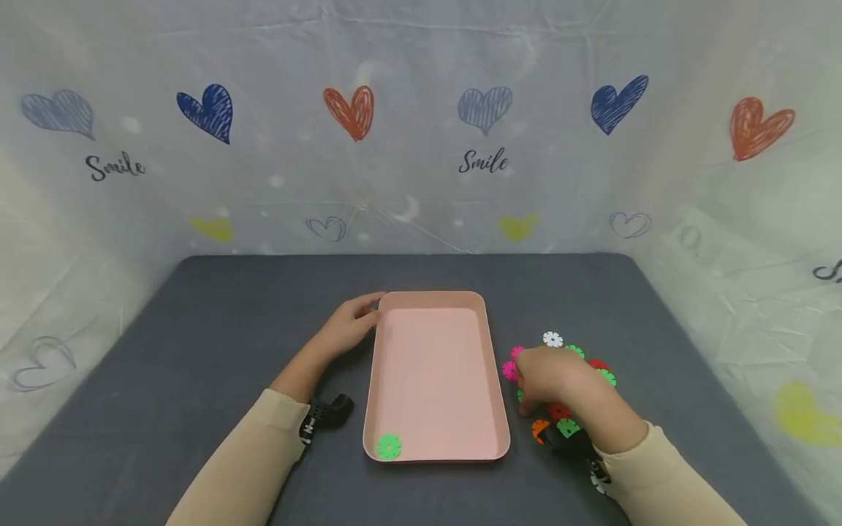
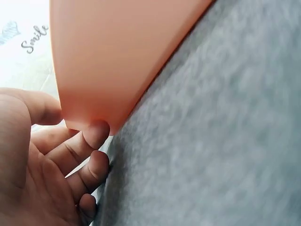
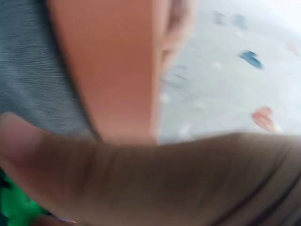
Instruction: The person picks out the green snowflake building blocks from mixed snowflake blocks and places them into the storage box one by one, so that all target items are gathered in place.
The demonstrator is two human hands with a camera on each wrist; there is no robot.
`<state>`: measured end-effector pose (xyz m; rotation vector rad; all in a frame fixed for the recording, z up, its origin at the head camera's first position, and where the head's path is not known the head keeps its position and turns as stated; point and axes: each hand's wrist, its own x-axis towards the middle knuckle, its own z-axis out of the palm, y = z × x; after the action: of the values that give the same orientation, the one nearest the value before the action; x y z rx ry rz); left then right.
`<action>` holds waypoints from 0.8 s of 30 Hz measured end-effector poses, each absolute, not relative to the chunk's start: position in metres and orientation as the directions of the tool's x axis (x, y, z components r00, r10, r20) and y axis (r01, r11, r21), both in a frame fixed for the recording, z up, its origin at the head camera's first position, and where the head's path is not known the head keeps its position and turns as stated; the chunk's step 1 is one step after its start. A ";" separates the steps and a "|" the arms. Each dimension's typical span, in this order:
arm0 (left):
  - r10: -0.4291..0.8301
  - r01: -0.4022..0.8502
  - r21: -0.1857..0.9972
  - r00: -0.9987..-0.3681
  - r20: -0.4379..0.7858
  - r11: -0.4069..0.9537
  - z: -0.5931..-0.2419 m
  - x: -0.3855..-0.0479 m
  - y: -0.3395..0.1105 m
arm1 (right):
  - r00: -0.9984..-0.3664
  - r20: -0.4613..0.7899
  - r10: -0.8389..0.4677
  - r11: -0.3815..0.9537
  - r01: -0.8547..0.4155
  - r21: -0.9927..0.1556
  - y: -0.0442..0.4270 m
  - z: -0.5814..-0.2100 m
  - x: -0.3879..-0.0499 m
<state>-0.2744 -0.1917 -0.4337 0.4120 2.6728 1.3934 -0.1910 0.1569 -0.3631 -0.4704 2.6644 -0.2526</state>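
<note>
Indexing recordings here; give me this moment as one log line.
left hand: touching pink tray | right hand: among loose discs | in tray: one green disc

smooth, satin-looking plastic tray (image 1: 437,380)

and here's your dark grey tabletop (image 1: 263,307), far corners rounded, mottled up close from your left wrist. sitting on it near the middle, you've got the pink tray (image 1: 437,380), long sides running away from you. just beside it on the right, your scatter of notched discs: a white disc (image 1: 552,339) farthest back, two pink discs (image 1: 509,371) nearest the tray, a red disc (image 1: 598,364) with a green disc (image 1: 607,377) beside it, and, closer to you, an orange disc (image 1: 540,431); several others lie partly hidden.
</note>
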 end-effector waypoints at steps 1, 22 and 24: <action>0.298 0.203 0.823 -0.954 0.044 0.530 -0.433 -0.275 -0.190 | -0.862 -0.381 -0.333 0.940 -0.274 -0.202 0.156 -0.366 -0.191; 0.293 0.276 0.821 -0.946 0.140 0.500 -0.448 -0.273 -0.194 | -0.916 -0.117 -0.383 0.652 -0.179 -0.736 0.145 -0.299 -0.185; 0.290 0.288 0.818 -0.944 0.156 0.498 -0.447 -0.273 -0.193 | -0.892 -0.081 -0.444 0.593 -0.224 -0.774 0.127 -0.302 -0.181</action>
<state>-0.2733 -0.1934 -0.4471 0.5245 2.7173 1.4823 -0.1807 0.1267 -0.3018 -0.5489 2.5576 -1.1876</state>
